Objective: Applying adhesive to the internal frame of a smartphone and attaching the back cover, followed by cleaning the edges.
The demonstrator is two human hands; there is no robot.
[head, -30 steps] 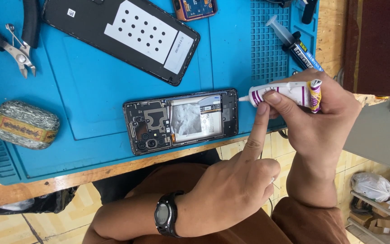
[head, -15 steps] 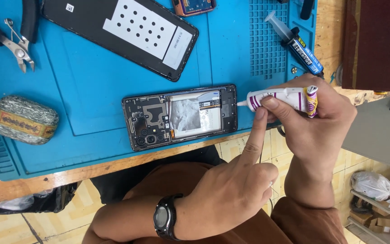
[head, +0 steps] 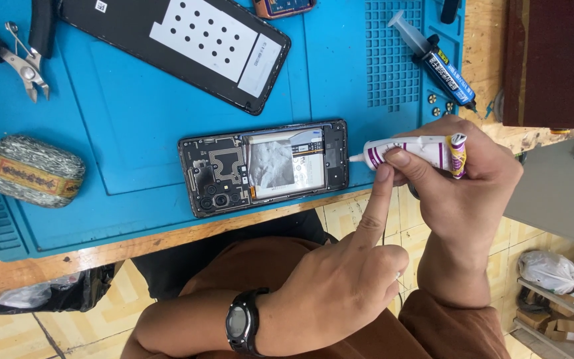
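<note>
the right hand (head: 463, 193) is wrapped around a small white glue tube (head: 412, 150) with purple bands, thumb and fingers gripping its body near the crimped rear end, its fine nozzle pointing at the short edge of the opened phone (head: 264, 166). the left hand (head: 337, 292) is mostly curled shut and holds nothing, with only its forefinger stretched up so the tip touches the tube's front end from below, as if steadying it.

the phone lies flat near the front edge of the blue mat (head: 134, 153) on the table (head: 68, 262), its back off, with board, camera lenses and a silvery battery area exposed. the tube's nozzle sits just beside the phone's frame, very close or touching; which, i cannot tell.

the tube looks light and soft-walled, so it would likely give under pressure. the firmer part near the nozzle seems the safer place to guide it. the open phone looks stiff but delicate inside; it is best held by its rim.

also on the mat: a black back cover (head: 181, 43) with a white sticker, cutters (head: 14, 53), a blue syringe (head: 436, 60) and a silvery wrapped block (head: 33, 171).
</note>
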